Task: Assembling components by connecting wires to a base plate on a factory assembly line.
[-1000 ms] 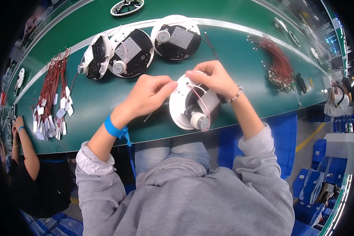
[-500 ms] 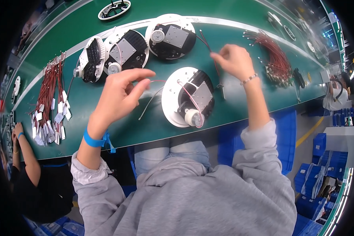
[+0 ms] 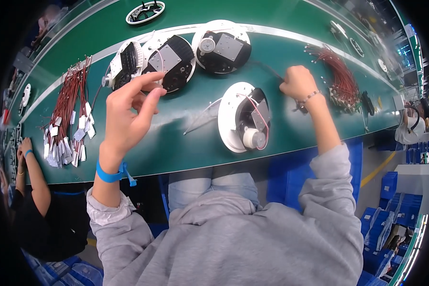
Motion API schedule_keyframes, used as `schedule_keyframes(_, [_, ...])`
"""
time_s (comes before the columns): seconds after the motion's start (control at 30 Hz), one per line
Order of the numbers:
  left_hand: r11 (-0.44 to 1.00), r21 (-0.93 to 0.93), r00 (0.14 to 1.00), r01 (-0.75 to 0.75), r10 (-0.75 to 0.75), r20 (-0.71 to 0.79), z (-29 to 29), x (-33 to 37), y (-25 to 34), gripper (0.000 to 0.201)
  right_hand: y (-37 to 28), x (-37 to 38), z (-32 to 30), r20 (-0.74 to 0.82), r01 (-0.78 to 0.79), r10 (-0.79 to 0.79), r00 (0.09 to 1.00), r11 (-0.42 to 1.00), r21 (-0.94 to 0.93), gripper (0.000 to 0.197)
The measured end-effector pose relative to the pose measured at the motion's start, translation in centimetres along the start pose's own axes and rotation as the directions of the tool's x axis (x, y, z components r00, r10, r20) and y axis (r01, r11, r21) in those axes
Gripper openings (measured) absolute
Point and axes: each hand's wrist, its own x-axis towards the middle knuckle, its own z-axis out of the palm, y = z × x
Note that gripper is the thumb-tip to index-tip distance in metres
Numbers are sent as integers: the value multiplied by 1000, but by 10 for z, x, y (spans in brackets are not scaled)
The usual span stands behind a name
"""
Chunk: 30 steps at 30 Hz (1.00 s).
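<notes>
In front of me on the green bench a round white-and-black motor unit [image 3: 232, 117] stands tilted, with a silver plate, a small motor [image 3: 253, 138] and a red-and-white wire on its face. A pale wire [image 3: 200, 116] trails from its left side onto the bench. Left of it, my left hand [image 3: 128, 112] is raised with thumb and index finger apart; nothing shows between them. My right hand [image 3: 300, 84] is closed, up to the right of the unit. A thin dark cable-like strip [image 3: 270, 69], blurred, runs out of its fist toward the upper left.
Three similar units [image 3: 225, 47] stand in a row behind. Bundles of red-brown wires lie at the left [image 3: 71, 100] and the right [image 3: 338, 76]. A white ring part [image 3: 145, 13] is on the far strip. Another person's arm [image 3: 35, 176] rests at the far left.
My left hand has moved left, away from the unit, and the red wire near its fingertips no longer shows there. My right hand has shifted right and closed; the unit appears more tilted.
</notes>
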Motion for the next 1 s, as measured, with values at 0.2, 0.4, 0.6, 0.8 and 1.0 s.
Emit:
schedule_keyframes(0.2, [993,-84,995,-83,78,-59,7,14,16,24,-2,-16,-25,-120,-15,97,988,835,550,12])
schedule_keyframes(0.4, [953,-169,885,251,-155,439,38,51,62,26,-54,-57,-63,-303,304,-25,953,113,946,4])
schedule_keyframes(0.6, [683,-679,948,270,-63,313,57,58,68,24,-70,-91,-66,-377,395,-122,918,211,894,7])
schedule_keyframes(0.8, [437,-896,993,82,42,111,53,48,52,21,-54,-97,-70,-307,315,-85,948,392,865,7])
schedule_keyframes(1.0, [487,-871,993,63,57,104,70,38,73,16,-93,-87,-95,-256,263,-103,961,61,963,19])
